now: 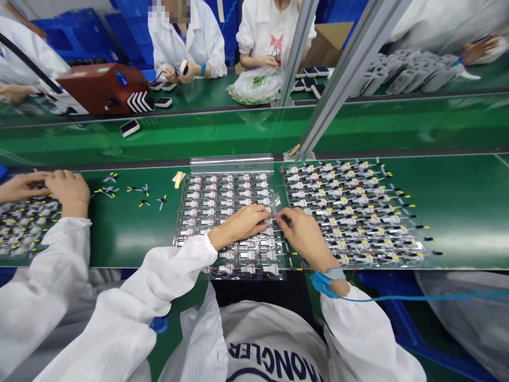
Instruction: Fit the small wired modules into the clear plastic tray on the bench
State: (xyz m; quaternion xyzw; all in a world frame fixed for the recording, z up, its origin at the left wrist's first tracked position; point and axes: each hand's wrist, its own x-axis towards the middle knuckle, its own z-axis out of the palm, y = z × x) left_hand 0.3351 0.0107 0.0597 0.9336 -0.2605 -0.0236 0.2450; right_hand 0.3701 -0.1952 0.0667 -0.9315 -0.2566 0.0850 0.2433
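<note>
My left hand [242, 225] reaches over the right-hand columns of a clear plastic tray [231, 164] filled with rows of small white parts with thin red wires. Its thumb and fingers are pinched together at the tray's right edge. Close beside it, my right hand [300, 231] also pinches, fingertips almost meeting those of the left. What lies between the fingertips is too small and covered to make out. A second tray of white parts [350, 212], with black and yellow-tipped strips attached, lies under and to the right of my right hand.
Loose yellow-tipped strips [107, 190] lie left of the tray. A co-worker's hands [71, 191] work over another filled tray at far left. A metal post [338, 69] and a clear partition stand behind. A blue wrist strap's cord [397, 298] runs right from my right wrist.
</note>
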